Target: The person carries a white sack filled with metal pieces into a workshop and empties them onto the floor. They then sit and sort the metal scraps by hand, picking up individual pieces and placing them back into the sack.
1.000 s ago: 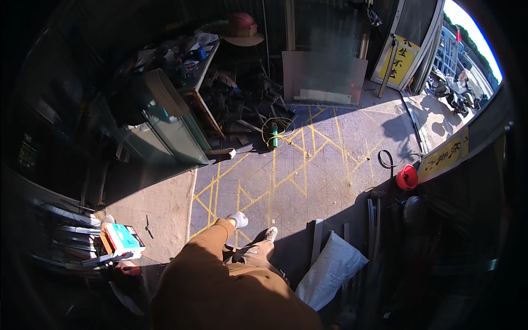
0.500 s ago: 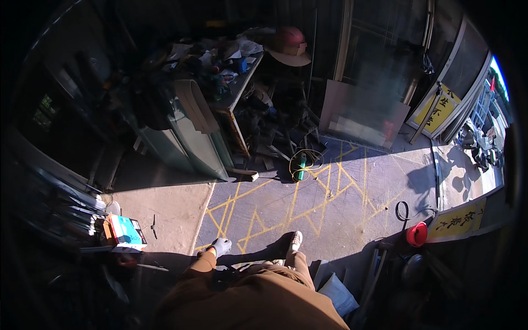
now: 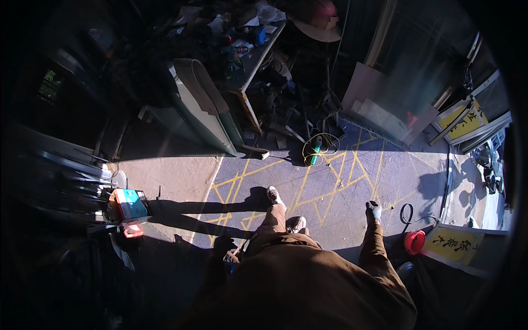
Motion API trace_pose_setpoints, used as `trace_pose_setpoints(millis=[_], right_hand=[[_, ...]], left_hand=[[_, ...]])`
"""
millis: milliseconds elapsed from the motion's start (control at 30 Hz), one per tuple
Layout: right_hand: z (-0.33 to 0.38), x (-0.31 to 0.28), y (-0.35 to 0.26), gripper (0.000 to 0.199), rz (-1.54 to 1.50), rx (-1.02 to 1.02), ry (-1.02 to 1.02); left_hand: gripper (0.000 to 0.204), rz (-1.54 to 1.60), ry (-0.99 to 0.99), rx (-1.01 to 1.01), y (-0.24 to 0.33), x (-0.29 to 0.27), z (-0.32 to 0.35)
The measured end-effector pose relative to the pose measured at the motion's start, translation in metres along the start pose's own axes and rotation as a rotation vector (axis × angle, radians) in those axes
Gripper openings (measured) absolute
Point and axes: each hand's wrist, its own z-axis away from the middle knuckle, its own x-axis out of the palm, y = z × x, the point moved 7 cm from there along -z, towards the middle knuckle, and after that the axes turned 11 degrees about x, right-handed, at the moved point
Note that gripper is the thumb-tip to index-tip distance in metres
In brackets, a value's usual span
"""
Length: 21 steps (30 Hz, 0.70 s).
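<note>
My right hand (image 3: 374,211), in a pale glove with a dark part, is out in front over the sunlit floor. Its fingers look curled in, and nothing shows in it. On the left, my left hand (image 3: 224,245) hangs low in the shadow beside my body, its fingers too dark to make out. Close to it lies a small patch of orange, white and blue (image 3: 232,256) whose kind I cannot tell. Both arms are in brown sleeves. My two light shoes (image 3: 273,194) stand on the purple-grey floor (image 3: 341,212) marked with yellow lines.
Ahead is a green bottle (image 3: 316,151) ringed by a looped cord. Leaning glass sheets (image 3: 192,118) and a cluttered workbench (image 3: 256,113) stand at far left. A red bucket (image 3: 414,242) and black hose loop (image 3: 406,213) are on the right, a blue-and-orange box (image 3: 131,204) on the left.
My right arm has come into view, reaching forward. The left hand has dropped back into shadow. My left foot is now in front, and the whole view has shifted.
</note>
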Motion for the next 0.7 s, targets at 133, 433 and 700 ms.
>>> trace_pose_setpoints(millis=[133, 433, 700], right_hand=[[-0.012, 0.093, -0.134, 0.031, -0.012, -0.238, -0.061], [0.051, 0.231, -0.361, 0.023, 0.039, -0.585, -0.230], [0.062, 0.342, -0.681, 0.016, 0.643, -1.430, 0.085]], left_hand=[[0.034, 0.129, 0.093, -0.161, -0.009, -0.009, 0.000], [0.044, 0.090, 0.229, -0.100, 0.084, -0.034, -0.081], [0.042, 0.228, 0.370, -0.006, 0.123, -0.008, -0.112]])
